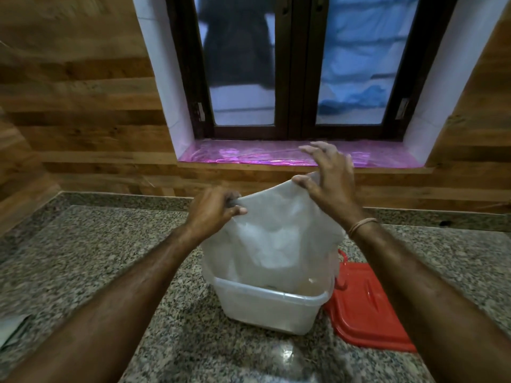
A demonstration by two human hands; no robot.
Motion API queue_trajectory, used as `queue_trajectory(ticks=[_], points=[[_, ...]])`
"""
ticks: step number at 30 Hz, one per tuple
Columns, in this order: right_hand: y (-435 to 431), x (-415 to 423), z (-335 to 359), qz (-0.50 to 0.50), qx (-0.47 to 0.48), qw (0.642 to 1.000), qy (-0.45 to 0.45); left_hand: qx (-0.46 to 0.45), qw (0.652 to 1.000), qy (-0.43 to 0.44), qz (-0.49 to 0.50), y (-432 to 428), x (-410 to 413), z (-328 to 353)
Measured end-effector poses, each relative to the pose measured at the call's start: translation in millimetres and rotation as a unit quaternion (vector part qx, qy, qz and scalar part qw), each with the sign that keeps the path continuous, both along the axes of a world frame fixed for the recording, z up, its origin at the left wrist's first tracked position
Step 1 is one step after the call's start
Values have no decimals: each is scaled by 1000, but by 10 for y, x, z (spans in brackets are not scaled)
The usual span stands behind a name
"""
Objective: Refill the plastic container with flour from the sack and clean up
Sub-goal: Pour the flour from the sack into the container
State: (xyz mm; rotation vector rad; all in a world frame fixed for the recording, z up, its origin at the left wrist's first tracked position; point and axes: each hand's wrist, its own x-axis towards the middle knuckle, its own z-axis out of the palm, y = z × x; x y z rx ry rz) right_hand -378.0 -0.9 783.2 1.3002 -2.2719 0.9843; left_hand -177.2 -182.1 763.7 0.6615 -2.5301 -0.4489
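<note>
A translucent plastic flour sack (279, 239) hangs upside-down over a clear plastic container (268, 308) on the granite counter. The sack's lower end sits inside the container's mouth. My left hand (213, 211) pinches the sack's upper left corner. My right hand (326, 178) grips the upper right corner between thumb and fingers, with the other fingers spread. White flour shows dimly through the sack. The container's contents are hidden by the sack.
A red lid (365, 305) lies flat on the counter just right of the container. A pale object (11, 327) shows at the left edge. The wood-panelled wall and a window sill with pink film (249, 156) stand behind the granite counter (96, 258).
</note>
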Motion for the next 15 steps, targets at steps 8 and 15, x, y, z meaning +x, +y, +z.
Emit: queue_trajectory(ticks=[8, 15], points=[[-283, 359, 104, 51, 84, 995, 18, -27, 997, 65, -33, -112, -73, 262], [-261, 376, 132, 10, 50, 998, -26, 66, 988, 134, -48, -276, 71, 255]])
